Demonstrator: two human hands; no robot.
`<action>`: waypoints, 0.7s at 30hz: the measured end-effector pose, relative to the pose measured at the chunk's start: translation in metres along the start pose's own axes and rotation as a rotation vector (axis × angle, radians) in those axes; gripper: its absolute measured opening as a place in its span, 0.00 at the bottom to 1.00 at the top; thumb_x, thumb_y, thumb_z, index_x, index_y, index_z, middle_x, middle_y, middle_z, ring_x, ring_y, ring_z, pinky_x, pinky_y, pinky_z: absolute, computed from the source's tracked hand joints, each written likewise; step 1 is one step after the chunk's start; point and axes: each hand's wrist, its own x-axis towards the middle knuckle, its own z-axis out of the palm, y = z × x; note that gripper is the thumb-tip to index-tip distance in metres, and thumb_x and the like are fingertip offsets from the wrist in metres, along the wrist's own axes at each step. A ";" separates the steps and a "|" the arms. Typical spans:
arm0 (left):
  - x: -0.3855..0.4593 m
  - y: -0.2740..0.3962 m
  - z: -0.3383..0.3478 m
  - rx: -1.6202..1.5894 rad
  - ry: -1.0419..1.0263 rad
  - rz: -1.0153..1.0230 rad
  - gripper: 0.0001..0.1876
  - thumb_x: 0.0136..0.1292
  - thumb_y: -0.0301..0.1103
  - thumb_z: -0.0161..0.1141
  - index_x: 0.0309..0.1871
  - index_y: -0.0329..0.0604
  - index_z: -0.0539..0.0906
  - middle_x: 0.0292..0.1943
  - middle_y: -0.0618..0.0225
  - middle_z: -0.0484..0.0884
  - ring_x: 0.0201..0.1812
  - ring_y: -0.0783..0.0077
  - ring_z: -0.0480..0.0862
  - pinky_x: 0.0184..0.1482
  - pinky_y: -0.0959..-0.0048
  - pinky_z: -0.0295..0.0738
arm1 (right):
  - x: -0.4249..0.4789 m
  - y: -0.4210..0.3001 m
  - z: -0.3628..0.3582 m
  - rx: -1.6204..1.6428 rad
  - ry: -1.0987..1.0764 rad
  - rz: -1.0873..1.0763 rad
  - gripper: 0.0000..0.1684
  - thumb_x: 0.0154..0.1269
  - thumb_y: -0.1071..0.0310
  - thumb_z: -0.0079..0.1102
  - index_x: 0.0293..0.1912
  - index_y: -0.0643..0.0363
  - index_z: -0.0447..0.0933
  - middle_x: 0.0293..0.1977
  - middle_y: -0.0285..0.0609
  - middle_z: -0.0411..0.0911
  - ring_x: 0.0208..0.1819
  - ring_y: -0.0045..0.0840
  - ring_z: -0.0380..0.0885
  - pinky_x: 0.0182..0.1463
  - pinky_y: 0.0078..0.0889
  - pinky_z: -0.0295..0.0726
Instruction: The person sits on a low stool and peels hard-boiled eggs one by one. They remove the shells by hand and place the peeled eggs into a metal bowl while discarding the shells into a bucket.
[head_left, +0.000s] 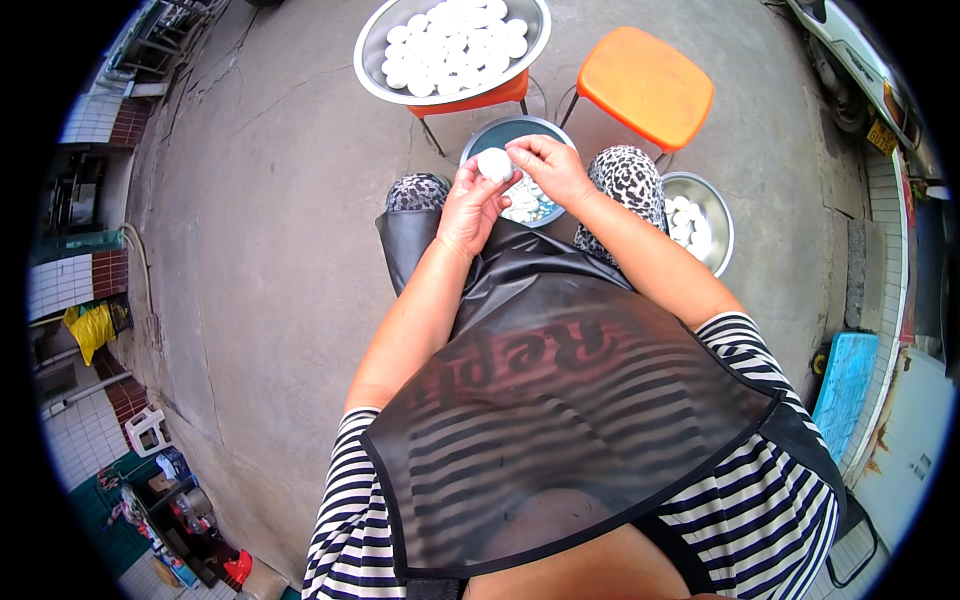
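Note:
My left hand (472, 206) holds a round white egg (495, 164) between its fingertips, over a basin (480, 140) with white shell pieces (525, 196) in it. Close to the egg's right side is my right hand (553, 166), thumb and forefinger pinched together; whether they grip anything is too small to tell. Beyond the hands, a large steel bowl (367, 71) full of white eggs (450, 49) rests on an orange stool (480, 99). A smaller steel bowl (726, 225) with several white eggs (686, 225) stands on the ground beside my right leg.
An orange-topped stool (645, 86) stands ahead to the right. A parked vehicle (862, 67) and a blue board (846, 390) are at the right edge. On the left are a hose (144, 262), a white plastic stool (150, 431) and cluttered shelving (161, 525). Concrete ground (262, 225) surrounds me.

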 end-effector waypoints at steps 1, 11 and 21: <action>0.001 -0.001 -0.002 0.012 0.002 0.006 0.28 0.60 0.29 0.64 0.61 0.43 0.64 0.54 0.64 0.75 0.53 0.65 0.80 0.39 0.77 0.75 | -0.001 -0.001 0.001 -0.023 -0.024 -0.026 0.16 0.63 0.58 0.63 0.42 0.62 0.81 0.37 0.41 0.79 0.36 0.24 0.79 0.41 0.25 0.77; -0.001 -0.009 0.000 0.176 0.075 0.069 0.31 0.57 0.25 0.67 0.61 0.41 0.61 0.50 0.63 0.77 0.49 0.69 0.81 0.36 0.77 0.77 | -0.004 -0.003 0.002 -0.056 -0.113 -0.025 0.12 0.63 0.61 0.60 0.41 0.59 0.83 0.32 0.43 0.78 0.34 0.30 0.80 0.40 0.28 0.78; 0.002 -0.018 -0.001 0.425 0.137 0.160 0.28 0.58 0.27 0.67 0.57 0.38 0.63 0.48 0.62 0.78 0.45 0.72 0.82 0.30 0.81 0.76 | -0.007 -0.003 0.002 -0.268 0.006 -0.079 0.10 0.56 0.67 0.58 0.35 0.59 0.83 0.30 0.48 0.80 0.34 0.37 0.81 0.40 0.33 0.80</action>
